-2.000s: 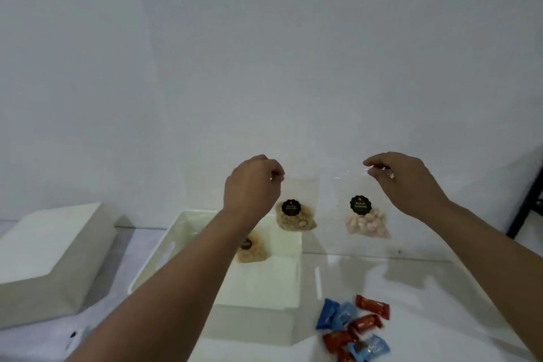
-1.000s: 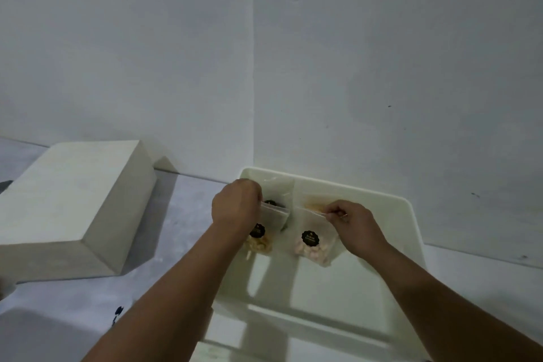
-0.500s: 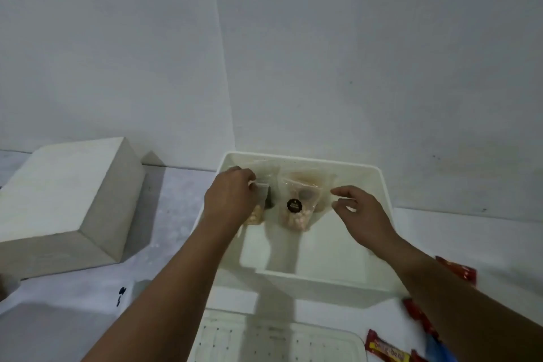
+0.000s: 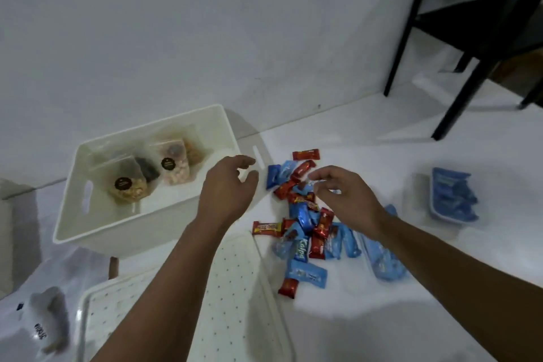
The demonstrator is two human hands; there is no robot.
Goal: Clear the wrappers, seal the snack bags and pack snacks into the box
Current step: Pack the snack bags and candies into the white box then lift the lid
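At the far left the white box [image 4: 88, 232] sits on the tabletop [image 4: 382, 326] with clear snack bags [image 4: 129, 185] leaning inside it, and the perforated white lid [image 4: 235, 288] lies just in front of it. Your left hand [image 4: 226, 188] hovers over the box's right rim, its grip wide and empty. To the right, your right hand [image 4: 343, 200] hangs over the heap of red and blue wrapped snacks [image 4: 305, 223], fingers curled narrow with nothing clearly held, and a blue packet [image 4: 452, 197] lies well apart at the far right.
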